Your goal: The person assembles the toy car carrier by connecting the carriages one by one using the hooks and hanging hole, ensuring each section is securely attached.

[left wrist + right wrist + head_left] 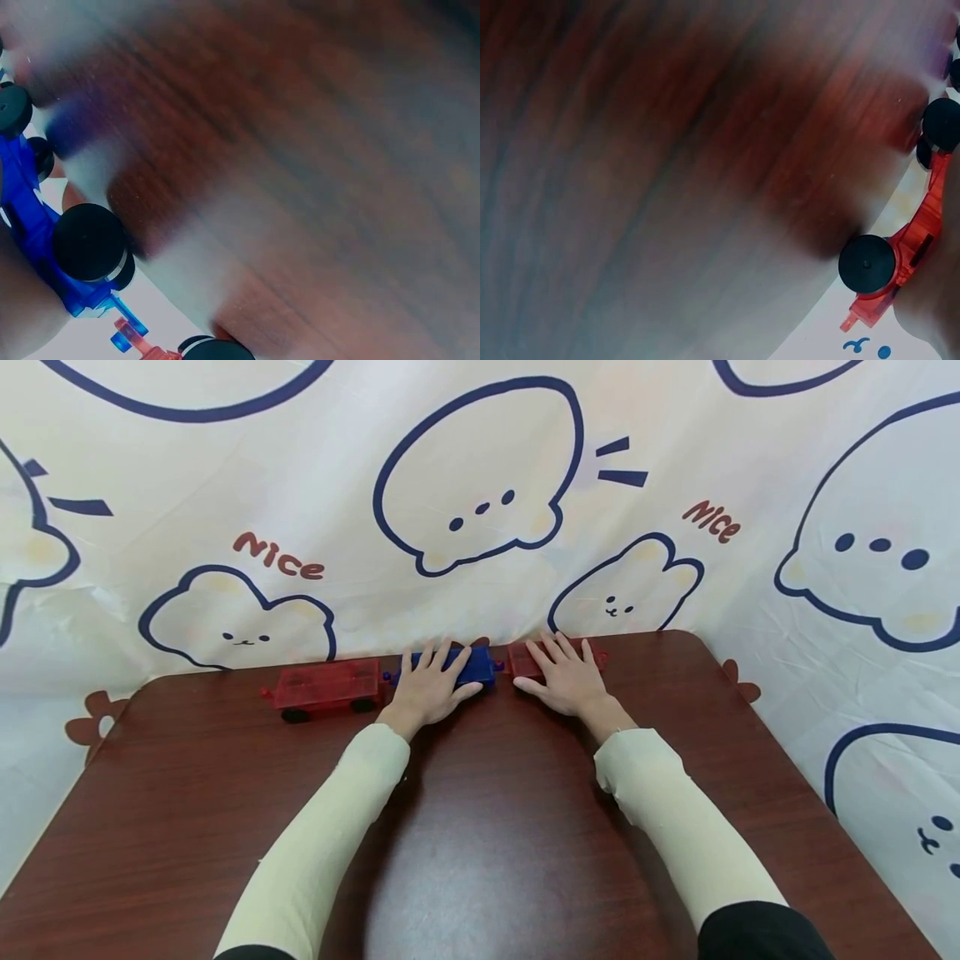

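Three see-through plastic toy wagons with black wheels stand in a row along the far edge of the tabletop. My left hand (429, 692) rests with fingers spread and straight on the blue wagon (478, 668). To its right, my right hand (572, 683) lies the same way over a red wagon (521, 662), covering most of it. Another red wagon (327, 685) sits untouched at the left. In the left wrist view the blue wagon's hook (129, 315) overlaps a red hook (133, 339). The right wrist view shows a black wheel (867, 264) of the right red wagon.
A dark brown wooden table (480, 860) spreads in front of me, with a bright glare near its middle. A white sheet (337, 477) printed with cartoon animals hangs right behind it and along both sides.
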Available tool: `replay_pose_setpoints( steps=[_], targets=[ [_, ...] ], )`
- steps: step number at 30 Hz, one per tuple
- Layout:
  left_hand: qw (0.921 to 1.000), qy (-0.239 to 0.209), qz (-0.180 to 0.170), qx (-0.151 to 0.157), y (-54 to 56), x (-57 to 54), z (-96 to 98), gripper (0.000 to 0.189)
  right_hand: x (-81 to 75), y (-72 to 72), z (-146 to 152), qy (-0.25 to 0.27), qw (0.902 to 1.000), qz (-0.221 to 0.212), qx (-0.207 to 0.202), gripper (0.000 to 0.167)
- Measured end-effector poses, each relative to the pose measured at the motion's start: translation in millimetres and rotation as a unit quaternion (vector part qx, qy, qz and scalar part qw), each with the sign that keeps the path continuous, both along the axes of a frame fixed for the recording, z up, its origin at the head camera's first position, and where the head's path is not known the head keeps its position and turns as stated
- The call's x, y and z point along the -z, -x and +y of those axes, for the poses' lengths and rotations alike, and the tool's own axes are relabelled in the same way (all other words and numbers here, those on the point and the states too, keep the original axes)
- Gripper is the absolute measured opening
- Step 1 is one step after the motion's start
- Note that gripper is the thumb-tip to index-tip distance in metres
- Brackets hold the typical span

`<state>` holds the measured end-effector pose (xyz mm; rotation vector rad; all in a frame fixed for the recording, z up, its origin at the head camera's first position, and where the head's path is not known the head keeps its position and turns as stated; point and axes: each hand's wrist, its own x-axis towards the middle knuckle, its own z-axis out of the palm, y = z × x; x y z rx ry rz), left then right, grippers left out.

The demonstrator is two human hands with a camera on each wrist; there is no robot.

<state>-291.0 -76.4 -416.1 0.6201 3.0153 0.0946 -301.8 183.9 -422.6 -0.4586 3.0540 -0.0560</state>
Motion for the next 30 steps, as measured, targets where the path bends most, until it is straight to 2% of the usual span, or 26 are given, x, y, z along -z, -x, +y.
replay_pose_setpoints(
  steps=[17, 30],
  targets=[
    [0.9996, -0.022, -0.018, -0.008, -1.8, -2.1, -0.9, 0.078, 0.0, 1.3, 2.2, 0.015, 0.9998, -0.009, -0.005, 0.087],
    [0.9991, -0.039, 0.011, -0.015, -6.8, -1.0, -4.0, 0.074, -3.5, -2.6, 1.7, 0.032, 0.9990, 0.013, -0.027, 0.086]
  ],
)
